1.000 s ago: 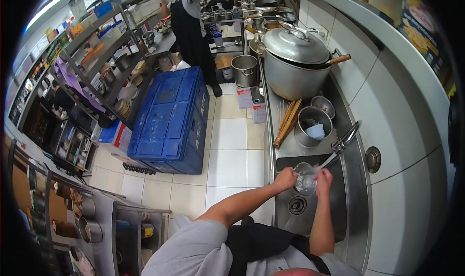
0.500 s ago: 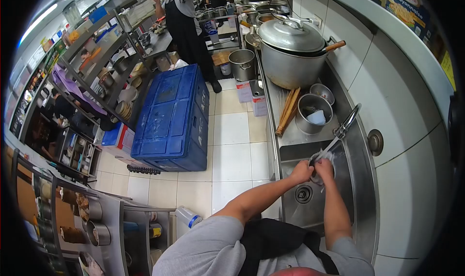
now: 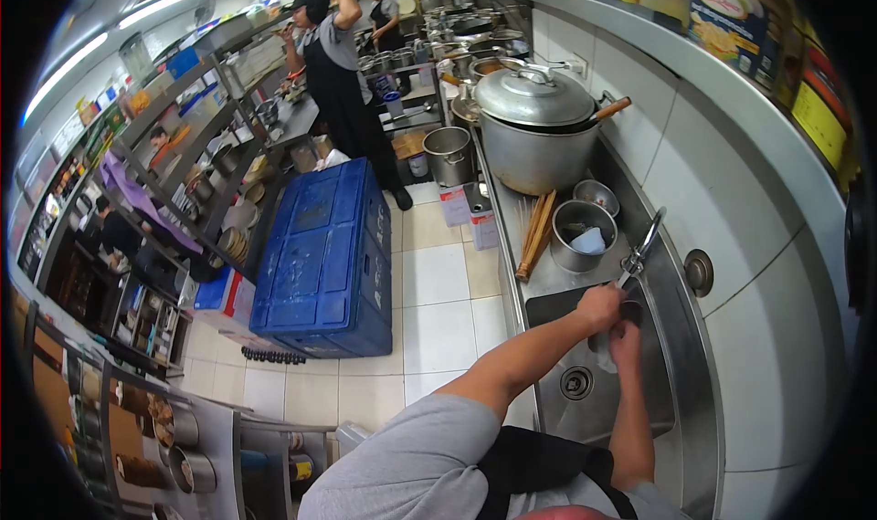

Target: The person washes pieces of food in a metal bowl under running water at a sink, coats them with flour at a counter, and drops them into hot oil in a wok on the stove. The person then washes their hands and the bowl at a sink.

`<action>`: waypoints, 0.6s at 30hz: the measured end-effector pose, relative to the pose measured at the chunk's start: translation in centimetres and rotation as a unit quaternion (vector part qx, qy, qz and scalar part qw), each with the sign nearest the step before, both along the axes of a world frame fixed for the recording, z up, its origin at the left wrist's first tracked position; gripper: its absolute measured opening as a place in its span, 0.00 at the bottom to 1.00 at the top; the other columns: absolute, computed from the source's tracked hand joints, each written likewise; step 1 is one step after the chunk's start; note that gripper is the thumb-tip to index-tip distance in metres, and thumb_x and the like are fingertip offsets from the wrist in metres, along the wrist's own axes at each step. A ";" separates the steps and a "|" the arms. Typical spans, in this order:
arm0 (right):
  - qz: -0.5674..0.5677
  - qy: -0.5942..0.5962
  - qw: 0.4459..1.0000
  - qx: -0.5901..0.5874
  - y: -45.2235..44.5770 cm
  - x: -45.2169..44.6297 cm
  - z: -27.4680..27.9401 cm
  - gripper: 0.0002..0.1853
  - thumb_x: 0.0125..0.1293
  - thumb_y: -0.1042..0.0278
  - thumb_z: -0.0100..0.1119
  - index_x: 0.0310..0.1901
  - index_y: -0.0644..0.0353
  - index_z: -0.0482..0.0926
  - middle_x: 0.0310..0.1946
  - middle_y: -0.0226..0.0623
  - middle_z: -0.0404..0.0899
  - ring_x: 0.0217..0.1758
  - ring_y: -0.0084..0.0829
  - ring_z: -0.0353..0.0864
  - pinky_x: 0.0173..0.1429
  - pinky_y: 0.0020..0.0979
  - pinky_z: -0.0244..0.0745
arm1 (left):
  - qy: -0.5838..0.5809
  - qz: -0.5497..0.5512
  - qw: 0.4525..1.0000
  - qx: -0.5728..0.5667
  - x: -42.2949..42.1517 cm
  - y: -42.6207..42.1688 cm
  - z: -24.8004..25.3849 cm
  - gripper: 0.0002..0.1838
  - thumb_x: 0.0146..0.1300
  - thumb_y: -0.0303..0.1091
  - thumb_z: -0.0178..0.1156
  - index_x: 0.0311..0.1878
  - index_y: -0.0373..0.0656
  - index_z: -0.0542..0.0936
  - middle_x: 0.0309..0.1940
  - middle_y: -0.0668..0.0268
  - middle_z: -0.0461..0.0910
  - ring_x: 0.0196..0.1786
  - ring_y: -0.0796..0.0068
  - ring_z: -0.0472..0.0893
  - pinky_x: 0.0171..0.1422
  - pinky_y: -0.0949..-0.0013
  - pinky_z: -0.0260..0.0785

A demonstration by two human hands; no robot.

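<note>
Over the steel sink (image 3: 650, 394), my left hand (image 3: 600, 306) is closed under the tap (image 3: 642, 251), its fingers curled down. Just below it, my right hand (image 3: 625, 344) is closed around part of a whitish, limp, wet piece (image 3: 603, 352) that hangs between the two hands. Whether this is cloth or thin plastic I cannot make out. A small dark shape shows beside the left hand, too blurred to name. Water runs from the tap onto the hands. The left fingertips are partly hidden.
On the counter beyond the sink are a steel pot (image 3: 585, 237), a small bowl (image 3: 596, 198), wooden sticks (image 3: 536, 239) and a large lidded pot (image 3: 534, 141). A blue crate (image 3: 315, 255) stands on the floor to the left. Another person (image 3: 343, 91) stands behind it.
My left hand has moved up and right, closer to the tap. My right hand has gone slightly lower, and the whitish piece is more bunched. The head view has tilted upward.
</note>
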State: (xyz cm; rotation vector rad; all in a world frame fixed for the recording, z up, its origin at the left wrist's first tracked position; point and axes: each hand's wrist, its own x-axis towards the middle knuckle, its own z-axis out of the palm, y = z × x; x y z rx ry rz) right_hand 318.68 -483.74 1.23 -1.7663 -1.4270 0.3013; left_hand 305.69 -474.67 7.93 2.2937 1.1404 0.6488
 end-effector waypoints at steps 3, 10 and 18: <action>-0.023 0.093 0.995 -0.006 2.2 2.3 -4.9 0.05 0.61 0.73 0.56 0.32 0.65 0.80 0.23 0.40 0.79 0.28 0.29 0.78 0.34 0.35 0.72 | 0.034 -0.021 0.998 -0.038 1.2 1.2 0.0 0.11 0.52 0.29 0.59 0.39 0.36 0.80 0.42 0.43 0.82 0.46 0.46 0.83 0.49 0.49 0.76; 0.059 0.084 0.990 -0.097 6.7 -0.4 -4.2 0.08 0.63 0.67 0.59 0.32 0.63 0.80 0.20 0.34 0.77 0.26 0.24 0.78 0.32 0.31 0.72 | -0.223 0.225 0.878 -0.357 -2.6 2.2 -13.7 0.25 0.52 0.32 0.60 0.52 0.30 0.69 0.46 0.39 0.80 0.52 0.41 0.81 0.56 0.51 0.76; -0.092 0.007 0.995 0.034 7.0 6.8 3.7 0.13 0.63 0.63 0.59 0.44 0.62 0.80 0.39 0.47 0.84 0.44 0.47 0.83 0.50 0.39 0.75 | -0.026 0.038 0.998 -0.049 -3.0 3.2 -6.7 0.26 0.59 0.30 0.52 0.63 0.35 0.70 0.58 0.45 0.74 0.60 0.51 0.76 0.62 0.56 0.73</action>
